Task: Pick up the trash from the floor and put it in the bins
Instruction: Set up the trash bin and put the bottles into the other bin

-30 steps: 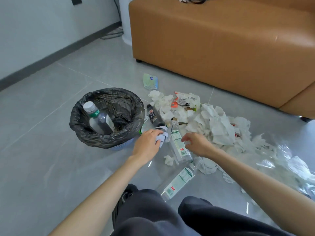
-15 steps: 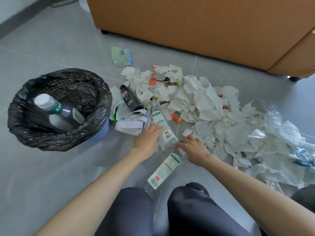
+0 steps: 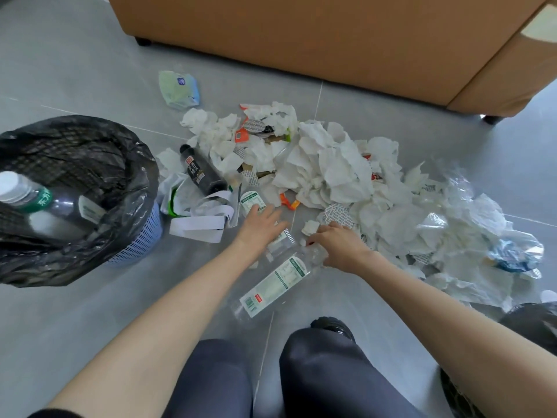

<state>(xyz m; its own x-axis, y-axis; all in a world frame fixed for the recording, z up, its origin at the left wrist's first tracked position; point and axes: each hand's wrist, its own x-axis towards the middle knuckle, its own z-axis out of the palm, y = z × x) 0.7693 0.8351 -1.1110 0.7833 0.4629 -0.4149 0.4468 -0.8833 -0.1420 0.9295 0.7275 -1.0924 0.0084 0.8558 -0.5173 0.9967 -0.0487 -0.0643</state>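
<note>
Two bottles in play on the floor. Left hand (image 3: 259, 229) lies flat, fingers straight, over the far bottle (image 3: 252, 203), gripping nothing. Right hand (image 3: 340, 248) curls its fingers round the neck of the near bottle (image 3: 275, 282). Best to close fully round each body, lift clear of the tissues (image 3: 328, 173), then swing to the bin (image 3: 141, 236), well left of the left hand.
</note>
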